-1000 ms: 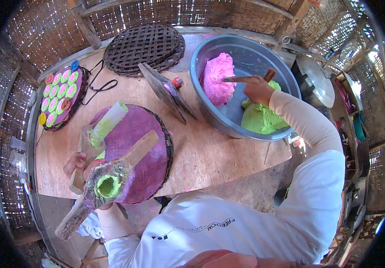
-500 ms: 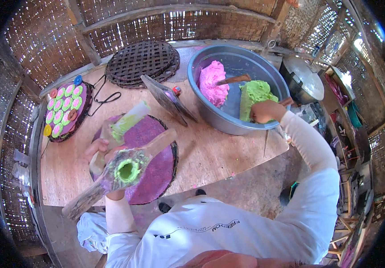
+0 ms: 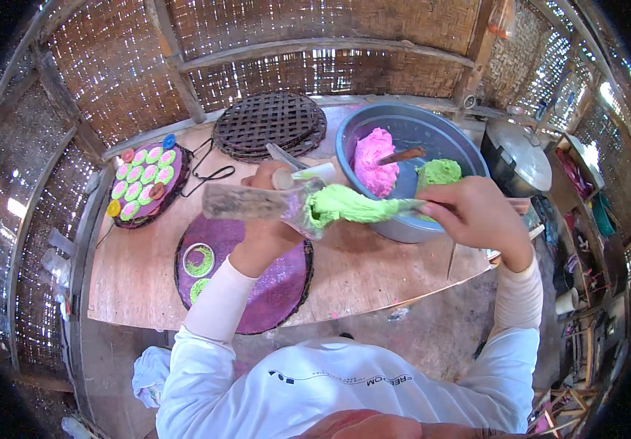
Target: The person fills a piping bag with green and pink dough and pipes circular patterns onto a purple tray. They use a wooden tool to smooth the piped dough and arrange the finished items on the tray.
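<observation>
My left hand (image 3: 263,233) is closed around a wooden press (image 3: 246,202), a thick bar with a hollow in its middle, tilted to the right over the table. A lump of soft green dough (image 3: 352,205) stretches from that hollow toward my right hand (image 3: 470,212), whose fingers pinch a flat spatula (image 3: 410,206) mostly covered by the dough. Beneath the press lies a round purple mat (image 3: 275,289). On it sit a white ring (image 3: 198,260) with green strands inside and a small green round (image 3: 198,290).
A blue-grey basin (image 3: 469,143) holds pink dough (image 3: 375,164) with a wooden stick in it, and more green dough (image 3: 440,172). Woven racks (image 3: 268,124) lie at the back. At left is a tray of green-and-pink rounds (image 3: 140,179). A lidded pot (image 3: 520,157) stands far right.
My right hand has left the basin, bringing green dough on the spatula to the press. My left hand has raised and turned the press toward it, uncovering the white ring on the mat.
</observation>
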